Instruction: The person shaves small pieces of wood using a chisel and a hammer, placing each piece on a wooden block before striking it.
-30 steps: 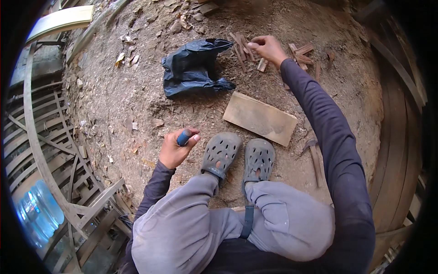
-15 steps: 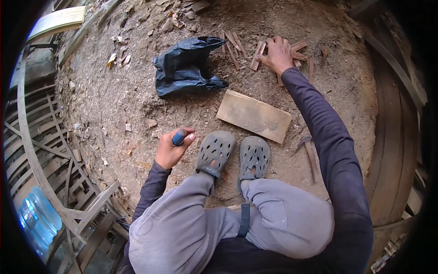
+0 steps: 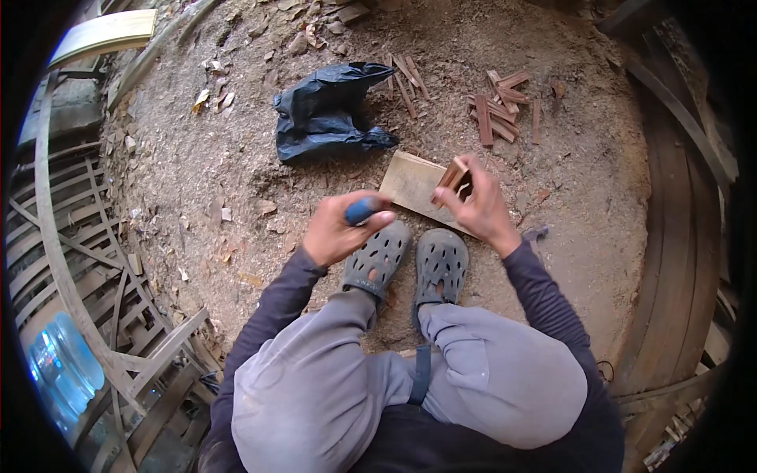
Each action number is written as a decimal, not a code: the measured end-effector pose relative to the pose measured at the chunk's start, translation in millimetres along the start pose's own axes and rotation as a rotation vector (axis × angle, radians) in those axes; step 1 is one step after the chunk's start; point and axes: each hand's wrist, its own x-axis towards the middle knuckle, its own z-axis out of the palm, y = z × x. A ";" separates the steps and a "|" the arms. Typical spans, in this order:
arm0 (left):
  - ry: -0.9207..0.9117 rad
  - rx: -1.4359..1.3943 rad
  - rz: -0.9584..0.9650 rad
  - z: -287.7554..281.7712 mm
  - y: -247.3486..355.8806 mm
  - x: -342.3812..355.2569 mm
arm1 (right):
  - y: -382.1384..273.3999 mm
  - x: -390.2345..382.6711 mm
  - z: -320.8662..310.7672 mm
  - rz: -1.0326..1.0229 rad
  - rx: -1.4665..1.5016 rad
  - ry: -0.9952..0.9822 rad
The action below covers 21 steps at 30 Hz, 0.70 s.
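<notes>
The blue handle of a tool sits in my left hand, whose fingers are wrapped round it. Whatever extends beyond the handle is hidden. Reddish-brown wooden strips are pinched in my right hand; exactly how many I cannot tell. Both hands are just beyond my feet, the right one over a flat pale wooden board on the ground. Past the board lies a loose pile of similar strips, with a smaller group of strips to its left.
A crumpled black plastic bag lies left of the board. By my right forearm a hammer shows only in part. Wooden slats and a clear blue plastic bottle stand at the left. Planks line the right side.
My right hand has come back from the pile to above the board, bringing wooden strips along. My left hand has moved up and right with the blue-handled tool, close to the board.
</notes>
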 end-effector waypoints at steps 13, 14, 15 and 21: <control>0.143 0.105 0.391 57.2 4.9 41.3 | -2.8 -21.6 23.8 -0.130 0.035 0.117; 0.135 0.127 0.383 51.7 -3.0 42.9 | 2.0 -21.6 25.1 -0.097 0.010 0.101; 0.126 0.149 0.377 48.0 -2.6 44.5 | 10.2 -22.2 25.6 -0.087 0.008 0.104; 0.047 0.045 0.284 42.6 -2.1 49.3 | 31.1 -22.5 23.7 -0.180 0.040 -0.014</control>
